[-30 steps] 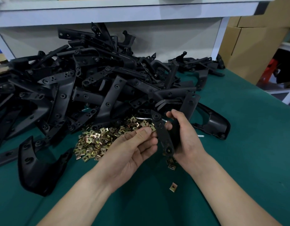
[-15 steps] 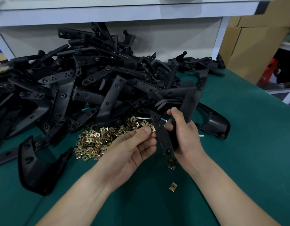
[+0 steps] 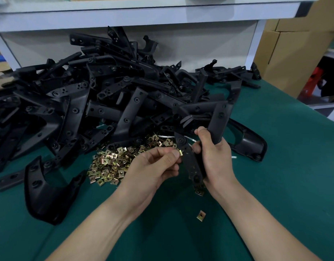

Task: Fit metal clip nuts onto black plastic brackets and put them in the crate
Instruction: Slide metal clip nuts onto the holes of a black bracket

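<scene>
Green surface (image 3: 275,185), bracket heap (image 3: 106,100) along far edge | right hand (image 3: 213,157) grips bracket (image 3: 190,162), fitted nut (image 3: 199,192) seemingly on lower end | left hand (image 3: 153,166) pinches clip nut (image 3: 180,152) against it | crate unseen.

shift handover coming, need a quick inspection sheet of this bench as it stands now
surface: green mat over the bench
job's things: bracket pile at back; clip nut heap before it; held bracket with a fitted nut at its lower end; crate not seen
clutter: stray nut between the forearms; white strip right of the hands
hands: left hand pinches a clip nut against the held bracket; right hand grips that bracket
cables: nothing seen
surroundings: white shelf behind; cardboard boxes at right
</scene>
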`<act>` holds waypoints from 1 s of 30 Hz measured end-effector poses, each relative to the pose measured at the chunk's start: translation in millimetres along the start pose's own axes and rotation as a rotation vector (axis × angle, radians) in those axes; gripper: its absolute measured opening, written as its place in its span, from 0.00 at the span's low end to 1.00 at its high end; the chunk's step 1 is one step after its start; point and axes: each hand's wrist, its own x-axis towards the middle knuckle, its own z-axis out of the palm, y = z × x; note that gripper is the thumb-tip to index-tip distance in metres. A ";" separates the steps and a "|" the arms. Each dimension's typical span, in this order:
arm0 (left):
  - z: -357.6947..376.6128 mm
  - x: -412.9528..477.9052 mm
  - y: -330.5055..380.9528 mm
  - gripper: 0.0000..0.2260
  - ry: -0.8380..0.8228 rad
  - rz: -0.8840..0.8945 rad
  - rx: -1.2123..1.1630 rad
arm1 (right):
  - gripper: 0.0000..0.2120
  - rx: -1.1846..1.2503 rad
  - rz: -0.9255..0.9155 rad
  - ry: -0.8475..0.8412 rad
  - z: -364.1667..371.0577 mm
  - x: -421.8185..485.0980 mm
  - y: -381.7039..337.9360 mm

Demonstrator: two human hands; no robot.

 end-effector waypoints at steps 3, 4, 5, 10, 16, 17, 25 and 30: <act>2.0 0.3 -1.0 0.11 0.014 0.015 -0.016 | 0.11 0.000 -0.011 0.004 -0.2 -1.1 -0.6; 3.3 0.6 -1.8 0.11 0.023 0.019 -0.030 | 0.12 -0.001 -0.018 0.011 -0.1 -1.3 -0.8; 4.9 0.9 -2.9 0.10 0.033 0.025 -0.045 | 0.13 -0.001 -0.022 0.020 0.5 -1.6 -1.2; 12.0 0.8 -8.9 0.07 0.067 0.052 -0.091 | 0.15 -0.038 -0.081 0.070 3.9 -3.5 -0.3; 11.2 3.2 -8.8 0.05 -0.057 0.039 -0.217 | 0.13 0.074 0.078 0.031 3.7 -2.4 -5.3; 10.8 2.4 -9.0 0.07 -0.111 0.034 -0.208 | 0.15 0.077 0.121 0.023 2.6 -2.7 -6.4; -3.3 7.4 -4.4 0.05 -0.055 0.056 -0.142 | 0.29 -0.411 -0.642 0.278 -7.6 -8.5 -10.0; -4.4 2.9 -6.7 0.07 -0.197 0.027 -0.067 | 0.16 -0.781 -0.900 -0.083 -13.4 -8.7 -8.4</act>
